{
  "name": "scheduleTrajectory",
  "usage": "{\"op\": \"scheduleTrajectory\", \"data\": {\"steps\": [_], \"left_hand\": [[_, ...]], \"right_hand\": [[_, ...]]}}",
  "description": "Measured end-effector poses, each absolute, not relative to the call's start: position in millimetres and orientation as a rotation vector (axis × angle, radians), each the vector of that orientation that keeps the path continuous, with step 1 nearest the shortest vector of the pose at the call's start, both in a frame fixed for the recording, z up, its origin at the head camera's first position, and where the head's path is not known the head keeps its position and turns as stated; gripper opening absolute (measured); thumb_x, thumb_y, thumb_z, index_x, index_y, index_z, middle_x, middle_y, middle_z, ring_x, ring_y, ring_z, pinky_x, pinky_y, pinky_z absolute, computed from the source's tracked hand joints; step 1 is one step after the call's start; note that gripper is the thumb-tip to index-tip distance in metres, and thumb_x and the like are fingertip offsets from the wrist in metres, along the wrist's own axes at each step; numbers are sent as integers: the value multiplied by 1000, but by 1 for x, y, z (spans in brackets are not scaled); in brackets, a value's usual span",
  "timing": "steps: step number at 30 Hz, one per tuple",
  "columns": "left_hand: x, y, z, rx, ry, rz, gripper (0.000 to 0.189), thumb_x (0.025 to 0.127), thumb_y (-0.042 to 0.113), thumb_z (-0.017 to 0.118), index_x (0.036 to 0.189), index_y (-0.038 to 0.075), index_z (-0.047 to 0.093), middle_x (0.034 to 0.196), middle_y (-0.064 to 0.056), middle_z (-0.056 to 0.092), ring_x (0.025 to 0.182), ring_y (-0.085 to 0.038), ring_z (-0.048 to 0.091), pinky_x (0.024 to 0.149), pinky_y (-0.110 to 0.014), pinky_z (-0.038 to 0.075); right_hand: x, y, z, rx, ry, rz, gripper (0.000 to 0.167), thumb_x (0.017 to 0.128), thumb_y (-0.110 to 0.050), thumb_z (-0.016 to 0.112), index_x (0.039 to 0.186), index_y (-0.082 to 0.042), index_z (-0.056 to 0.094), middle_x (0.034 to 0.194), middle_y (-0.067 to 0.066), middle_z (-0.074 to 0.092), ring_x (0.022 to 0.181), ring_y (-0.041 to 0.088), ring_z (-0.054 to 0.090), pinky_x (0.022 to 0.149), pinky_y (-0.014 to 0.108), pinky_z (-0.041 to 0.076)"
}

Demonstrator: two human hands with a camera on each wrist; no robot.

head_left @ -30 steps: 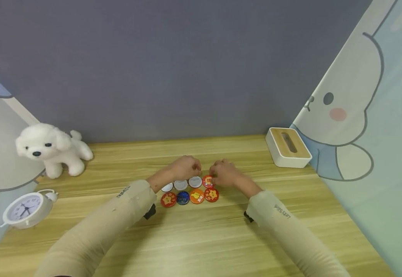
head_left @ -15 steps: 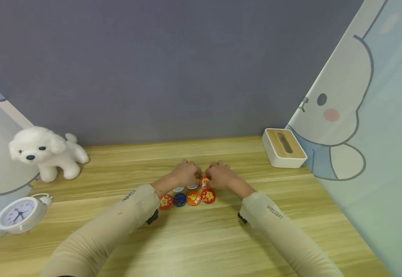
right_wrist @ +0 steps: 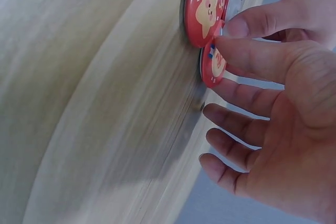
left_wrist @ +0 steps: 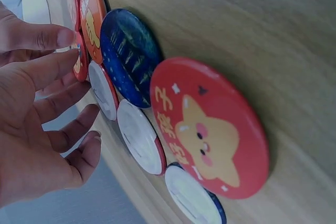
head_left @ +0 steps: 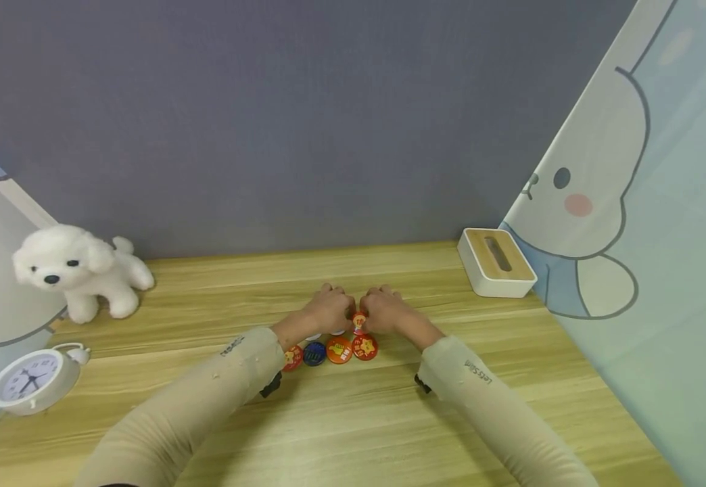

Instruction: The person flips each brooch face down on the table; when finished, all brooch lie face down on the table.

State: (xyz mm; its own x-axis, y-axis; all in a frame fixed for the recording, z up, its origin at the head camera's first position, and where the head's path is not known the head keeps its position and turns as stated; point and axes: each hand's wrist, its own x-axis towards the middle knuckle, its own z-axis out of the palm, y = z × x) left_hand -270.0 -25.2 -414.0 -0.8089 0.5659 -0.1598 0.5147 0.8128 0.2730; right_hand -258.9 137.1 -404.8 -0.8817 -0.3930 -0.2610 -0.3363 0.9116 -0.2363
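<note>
Pin badges lie in two rows on the wooden table. In the head view the front row runs from a red star badge (head_left: 293,358) through a dark blue badge (head_left: 314,354) and an orange thumbs-up badge (head_left: 339,350) to another red star badge (head_left: 365,347). Behind these, several white-backed badges (left_wrist: 137,137) show in the left wrist view. My left hand (head_left: 331,310) and right hand (head_left: 383,311) pinch a red badge (head_left: 359,322) from either side, at the back row's right end. Its face is partly hidden by thumbs and fingers.
A white plush dog (head_left: 82,270) stands at the back left, with a white alarm clock (head_left: 35,380) in front of it. Toward the back right is a tissue box (head_left: 497,262) with a wooden lid. A grey wall (head_left: 328,135) rises behind the table (head_left: 353,433).
Both hands have closed in on the red badge at the back row's right end, the left moving right over the white-backed badges. The head view has shifted slightly.
</note>
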Motion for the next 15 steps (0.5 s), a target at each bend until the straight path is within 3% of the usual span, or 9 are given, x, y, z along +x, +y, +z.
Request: {"op": "scheduleTrajectory", "data": {"steps": [6, 15], "left_hand": [[-270, -24, -412, 829, 2771, 323, 22, 89, 28, 75, 105, 12, 75, 112, -9, 65, 102, -31, 49, 90, -49, 43], [-275, -21, -411, 814, 2749, 443, 19, 93, 27, 72, 101, 10, 76, 105, -5, 72, 99, -25, 54, 94, -44, 40]], "right_hand": [[-259, 137, -405, -519, 2776, -296, 28, 83, -22, 80, 106, -12, 67, 116, 6, 61, 111, 29, 48, 102, 53, 38], [-258, 142, -405, -547, 2813, -315, 31, 81, -20, 81, 108, -12, 67, 117, 6, 62, 107, 26, 49, 96, 50, 41]]}}
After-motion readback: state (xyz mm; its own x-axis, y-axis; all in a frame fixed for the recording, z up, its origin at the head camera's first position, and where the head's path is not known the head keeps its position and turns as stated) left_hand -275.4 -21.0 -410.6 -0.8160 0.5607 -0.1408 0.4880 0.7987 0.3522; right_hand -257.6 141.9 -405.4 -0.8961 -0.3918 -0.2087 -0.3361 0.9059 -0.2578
